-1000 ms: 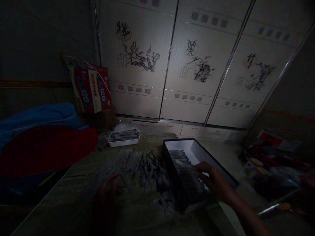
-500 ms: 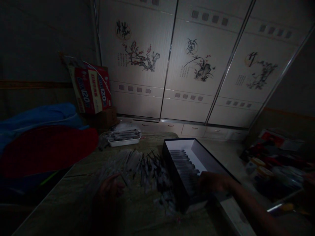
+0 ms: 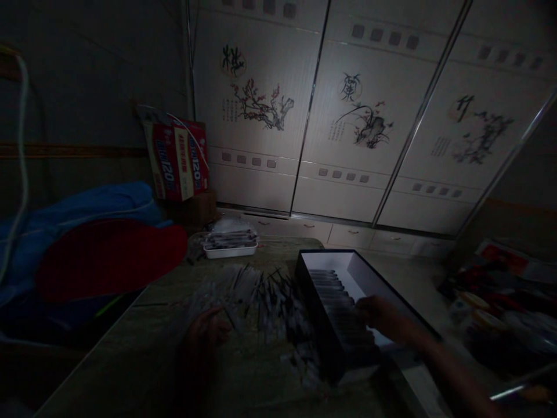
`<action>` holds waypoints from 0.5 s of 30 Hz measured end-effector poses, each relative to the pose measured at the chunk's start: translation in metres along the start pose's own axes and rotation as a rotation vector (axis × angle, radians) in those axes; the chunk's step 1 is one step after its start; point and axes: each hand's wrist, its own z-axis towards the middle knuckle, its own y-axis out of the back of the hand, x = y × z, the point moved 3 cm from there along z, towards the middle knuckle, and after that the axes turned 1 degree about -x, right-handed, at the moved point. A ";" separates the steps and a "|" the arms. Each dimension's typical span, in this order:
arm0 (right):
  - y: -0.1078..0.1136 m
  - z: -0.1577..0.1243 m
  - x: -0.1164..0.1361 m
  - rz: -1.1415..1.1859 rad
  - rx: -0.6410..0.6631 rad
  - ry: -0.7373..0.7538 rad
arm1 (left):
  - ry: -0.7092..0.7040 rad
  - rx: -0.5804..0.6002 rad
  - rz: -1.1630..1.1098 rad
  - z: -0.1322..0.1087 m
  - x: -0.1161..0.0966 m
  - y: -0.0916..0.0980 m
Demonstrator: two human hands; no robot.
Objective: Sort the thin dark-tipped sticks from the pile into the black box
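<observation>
The scene is very dim. My left hand (image 3: 204,335) hovers low over the table, thumb and forefinger apart and the other fingers loosely curled. A slim pen-like stick (image 3: 230,318) lies by its fingertips; whether they touch is unclear. My right hand (image 3: 383,316) reaches into a dark-sided, white-lined box (image 3: 368,273), fingers closed over the ends of a row of slim pen-like sticks (image 3: 333,293). What those fingers hold is hidden. Between my hands spreads a loose pile of clear and dark slim pieces (image 3: 274,302) beside the box.
A white tray (image 3: 230,252) of similar sticks stands at the table's far edge. Red and blue cloth (image 3: 113,258) lies at left. Red cartons (image 3: 180,162) are stacked behind it. Sliding wardrobe doors (image 3: 256,186) form the back. Clutter (image 3: 491,313) sits at right.
The view has swung slightly left, so everything sits further right. My right hand has drawn up and back a little inside the box, uncovering more sticks. My left hand keeps its place.
</observation>
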 end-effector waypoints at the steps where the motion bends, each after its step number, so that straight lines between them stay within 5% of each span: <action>1: 0.000 0.000 0.009 -0.001 -0.062 0.020 | -0.014 -0.001 0.002 0.000 0.001 0.000; 6: -0.032 -0.016 0.087 0.149 -0.294 0.215 | -0.054 0.017 0.018 -0.001 0.006 0.002; 11: -0.118 -0.012 0.145 0.091 -0.146 0.296 | -0.069 -0.035 0.014 -0.002 0.001 0.004; 15: -0.179 0.015 0.162 -0.081 -0.194 0.230 | -0.086 -0.059 0.047 -0.003 -0.003 0.004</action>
